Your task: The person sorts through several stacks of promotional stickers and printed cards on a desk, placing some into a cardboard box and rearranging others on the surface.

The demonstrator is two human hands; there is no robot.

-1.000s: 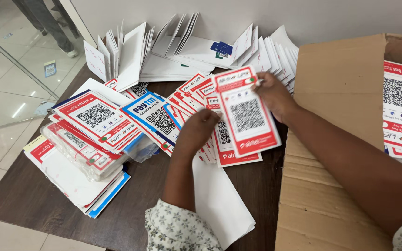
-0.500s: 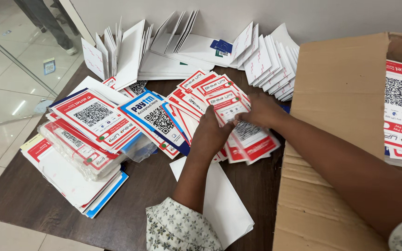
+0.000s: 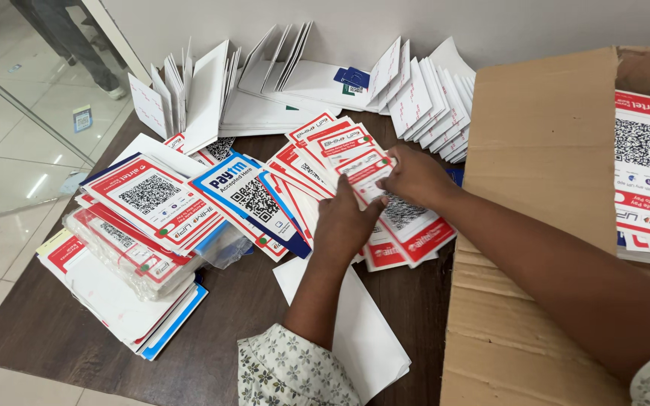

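Both hands are working | my left hand [image 3: 344, 225] is pressing flat on fanned red-and-white paper cards [image 3: 317, 162] | my right hand [image 3: 408, 177] is pinching the top card [image 3: 408, 214] | cards seem thin, light, bendy, slippery; edges look best to hold

A fan of red and white code cards [image 3: 355, 169] lies in the middle of the dark table. Each card has a black square code on white. A blue and white code card [image 3: 246, 195] lies just left of the fan. Further left sits a stack of red and white cards [image 3: 152, 199], some in clear plastic wrap [image 3: 126, 252]. White folded card stands [image 3: 265, 83] lean in rows along the wall. A big brown cardboard box [image 3: 543, 225] is on the right, with more red and white cards [image 3: 648, 177] inside it. A small blue sign [image 3: 81, 118] stands on the floor past the glass.
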